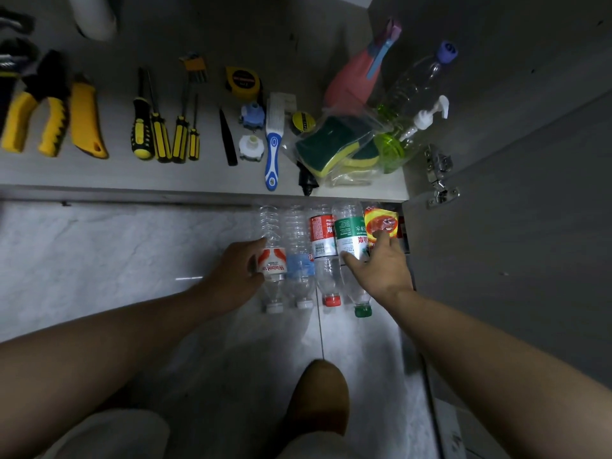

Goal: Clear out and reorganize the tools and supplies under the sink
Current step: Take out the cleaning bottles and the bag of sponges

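L hand grips the red-white label bottle at its label. The thumb lies over the top side and the fingers curl in at the near side, but the fingertips are hidden behind the plastic, so I can't tell how far they wrap.

R hand is spread flat, palm down, clasping nothing. Its thumb rests on the green-label bottle and the forefinger reaches onto the red-yellow packet just beyond. The other fingers are lost in shadow on the far side.

Btwn the two hands lie the blue-label bottle and red-label bottle. All four bottles sit side by side on the floor tiles, touching, caps toward the person. Their bases are partly tucked under the cabinet lip. The packet's print is too blurred to read and its right edge is hidden in the dark gap.

Beyond the hands, on the cabinet floor, lie a blue-white brush, bagged sponges, screwdrivers and pliers. Tools further left are cut off by the frame edge. Right of R hand is the open door w/ its hinge.
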Demonstrator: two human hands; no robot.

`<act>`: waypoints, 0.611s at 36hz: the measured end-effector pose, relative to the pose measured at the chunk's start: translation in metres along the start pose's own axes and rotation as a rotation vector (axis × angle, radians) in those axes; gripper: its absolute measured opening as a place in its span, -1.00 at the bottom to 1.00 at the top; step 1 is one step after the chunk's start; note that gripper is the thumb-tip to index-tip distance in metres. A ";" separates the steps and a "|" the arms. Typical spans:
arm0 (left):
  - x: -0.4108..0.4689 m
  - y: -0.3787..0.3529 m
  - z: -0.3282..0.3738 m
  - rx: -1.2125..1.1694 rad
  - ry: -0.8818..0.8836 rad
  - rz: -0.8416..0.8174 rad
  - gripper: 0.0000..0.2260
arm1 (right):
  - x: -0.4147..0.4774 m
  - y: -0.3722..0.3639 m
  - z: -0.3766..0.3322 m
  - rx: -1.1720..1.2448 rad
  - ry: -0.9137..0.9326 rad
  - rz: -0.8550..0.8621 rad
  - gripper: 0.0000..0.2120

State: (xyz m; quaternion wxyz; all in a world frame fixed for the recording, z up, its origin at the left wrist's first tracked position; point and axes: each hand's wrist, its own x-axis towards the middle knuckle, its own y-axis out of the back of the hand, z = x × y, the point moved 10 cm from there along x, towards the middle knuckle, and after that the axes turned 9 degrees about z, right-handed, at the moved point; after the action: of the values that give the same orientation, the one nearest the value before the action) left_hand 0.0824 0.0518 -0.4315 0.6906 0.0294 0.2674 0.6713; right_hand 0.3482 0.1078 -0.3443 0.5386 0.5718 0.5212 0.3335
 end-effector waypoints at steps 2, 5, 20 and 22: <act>-0.001 0.005 0.006 0.059 -0.038 0.008 -0.41 | 0.001 0.009 -0.007 -0.010 0.038 0.034 -0.36; 0.000 0.012 0.026 0.172 -0.103 -0.048 -0.45 | 0.007 0.029 -0.022 -0.009 0.110 0.088 -0.44; 0.052 0.038 0.242 0.281 -0.304 -0.196 -0.83 | 0.094 0.216 -0.078 0.112 0.191 0.554 -0.65; 0.062 0.036 0.251 0.211 -0.251 -0.169 -0.85 | 0.115 0.220 -0.076 0.085 0.141 0.486 -0.57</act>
State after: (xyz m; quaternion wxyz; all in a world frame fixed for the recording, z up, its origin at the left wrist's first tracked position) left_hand 0.1496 0.1935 -0.2228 0.7656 0.1625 0.2497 0.5702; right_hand 0.3552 0.2658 -0.1382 0.3805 0.6778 0.4181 0.4701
